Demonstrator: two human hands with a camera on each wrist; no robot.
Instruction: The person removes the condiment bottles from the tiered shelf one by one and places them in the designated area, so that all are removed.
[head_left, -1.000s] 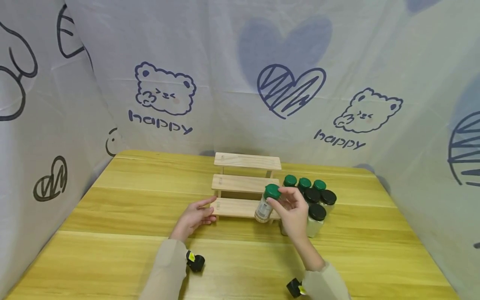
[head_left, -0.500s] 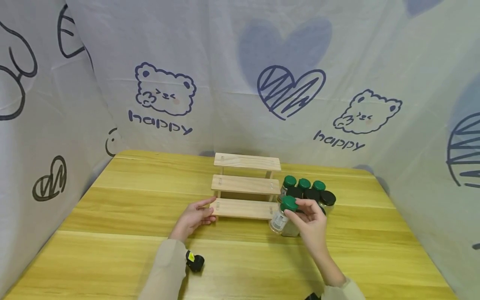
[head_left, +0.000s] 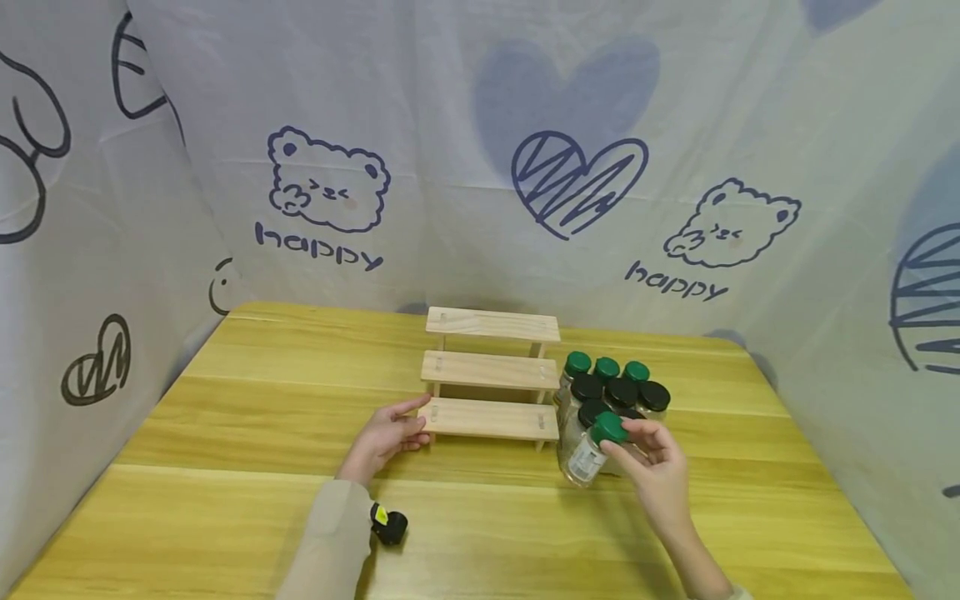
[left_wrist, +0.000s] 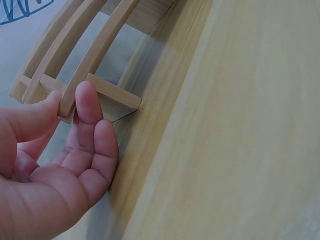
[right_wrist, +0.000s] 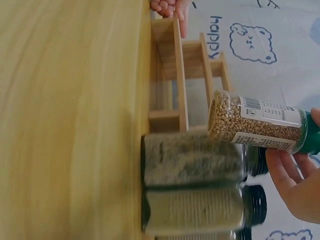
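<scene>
My right hand (head_left: 660, 471) pinches the green cap (head_left: 610, 427) of a clear spice jar, thumb on one side and fingers on the other. In the right wrist view this jar (right_wrist: 257, 122) shows tan seed-like grains and a white label with a barcode. It is held tilted above the table, in front of the grouped jars. A three-tier wooden rack (head_left: 491, 371) stands left of them. At its left end my left hand (head_left: 386, 435) grips the lowest board (left_wrist: 95, 65) between thumb and fingers.
Several black-capped jars (head_left: 654, 396) and three green-capped jars (head_left: 607, 368) stand close together right of the rack. The wooden table (head_left: 262, 433) meets a printed cloth backdrop (head_left: 450, 167) at the back.
My right hand has carried the green-capped jar from in front of the rack's lowest board to the right and nearer. My left hand stays at the rack's left end.
</scene>
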